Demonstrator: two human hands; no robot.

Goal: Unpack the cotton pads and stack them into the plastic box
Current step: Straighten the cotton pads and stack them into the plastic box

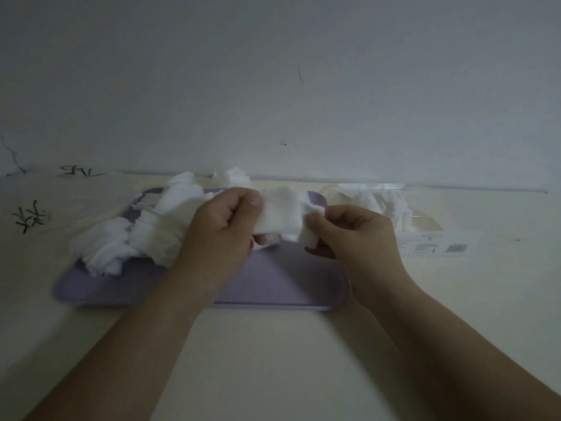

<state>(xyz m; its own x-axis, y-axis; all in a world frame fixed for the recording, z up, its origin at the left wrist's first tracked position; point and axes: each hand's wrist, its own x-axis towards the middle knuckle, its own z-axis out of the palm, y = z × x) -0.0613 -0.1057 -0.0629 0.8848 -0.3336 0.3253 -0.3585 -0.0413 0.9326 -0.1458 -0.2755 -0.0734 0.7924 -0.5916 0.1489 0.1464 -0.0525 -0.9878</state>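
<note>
On the pale tabletop (273, 360) a lilac tray (288, 287) carries a ragged heap of loose cotton pads (127, 238) along its left and far side, and the clear plastic box (425, 226), already holding some crumpled pads, sits just beside the tray's right end. Above the tray, the left hand (221, 226) and right hand (361, 235) each pinch one end of a small bunch of pads (282, 214). The bunch looks uneven, so a loose pinch could let pads slip or fold, and they would probably land crooked in the box.
</note>
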